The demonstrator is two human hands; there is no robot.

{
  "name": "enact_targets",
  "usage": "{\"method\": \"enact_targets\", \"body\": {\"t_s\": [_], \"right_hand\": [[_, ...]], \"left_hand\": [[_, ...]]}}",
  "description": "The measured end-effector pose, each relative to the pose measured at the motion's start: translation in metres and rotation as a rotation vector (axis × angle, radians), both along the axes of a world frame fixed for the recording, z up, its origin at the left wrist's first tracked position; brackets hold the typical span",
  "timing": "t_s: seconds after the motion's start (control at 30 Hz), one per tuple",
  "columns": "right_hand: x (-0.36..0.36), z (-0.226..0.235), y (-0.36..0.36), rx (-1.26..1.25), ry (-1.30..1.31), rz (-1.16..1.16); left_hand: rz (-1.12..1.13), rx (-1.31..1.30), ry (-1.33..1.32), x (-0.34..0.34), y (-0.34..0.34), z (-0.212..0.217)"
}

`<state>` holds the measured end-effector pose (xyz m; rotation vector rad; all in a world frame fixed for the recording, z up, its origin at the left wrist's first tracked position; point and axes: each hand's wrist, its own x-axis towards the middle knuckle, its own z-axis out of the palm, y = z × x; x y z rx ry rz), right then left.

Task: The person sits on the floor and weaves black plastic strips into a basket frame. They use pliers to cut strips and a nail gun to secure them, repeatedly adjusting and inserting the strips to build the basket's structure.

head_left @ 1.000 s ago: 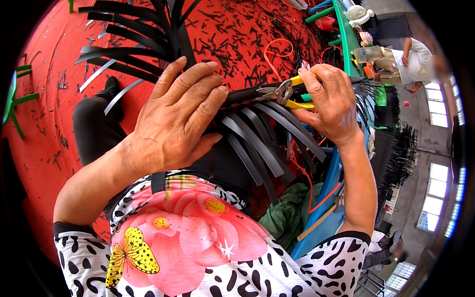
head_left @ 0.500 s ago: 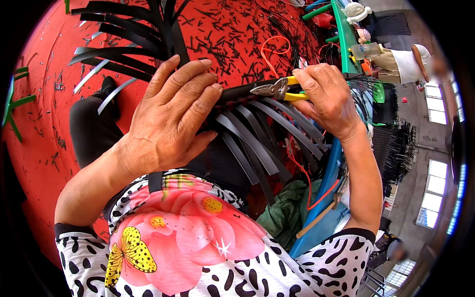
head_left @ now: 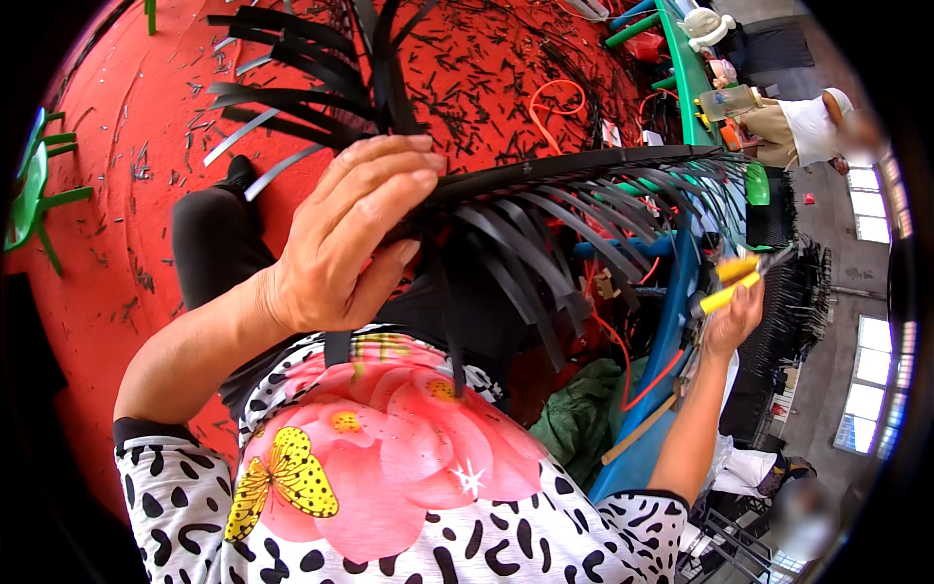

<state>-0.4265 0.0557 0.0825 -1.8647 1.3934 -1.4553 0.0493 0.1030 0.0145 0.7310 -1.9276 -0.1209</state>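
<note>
Across my lap lies a long black piece (head_left: 584,165) with a band along its top edge and many flat black strips fringing from it. My left hand (head_left: 341,234) grips it near its middle, with the fingers over the top edge and the thumb below. More loose strips (head_left: 302,88) fan out beyond that hand. Out to the right, my right hand (head_left: 736,319) holds yellow-handled cutting pliers (head_left: 730,283), away from the piece. Motion blurs the pliers, so their jaws are hard to make out.
Black strip offcuts litter the red floor (head_left: 146,195). A blue surface (head_left: 647,414) with a wooden stick and an orange-red cord (head_left: 611,336) stands at right, beside green cloth (head_left: 579,414). Green stools (head_left: 34,200) are at left. Another person (head_left: 808,131) stands far right.
My right hand has swung right and down with the pliers, away from the black piece. My left hand stays on the piece, its fingers more curled. The view has shifted slightly.
</note>
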Motion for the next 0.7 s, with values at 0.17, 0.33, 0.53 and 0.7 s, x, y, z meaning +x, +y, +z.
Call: {"method": "enact_targets", "body": {"t_s": [0.17,0.33,0.53,0.7], "right_hand": [[-0.095,-0.067,0.076,0.347,-0.174,-0.306],[-0.074,-0.139,0.118,0.484,-0.23,-0.456],[-0.065,-0.148,0.107,0.511,-0.291,-0.373],[-0.046,-0.147,0.097,0.546,-0.259,-0.348]], "left_hand": [[-0.048,-0.047,-0.01,0.012,0.026,-0.013],[-0.092,0.014,-0.147,0.012,0.031,-0.034],[0.06,0.091,-0.056,0.011,0.019,-0.01],[0.101,0.387,0.02,0.012,-0.002,-0.02]]}}
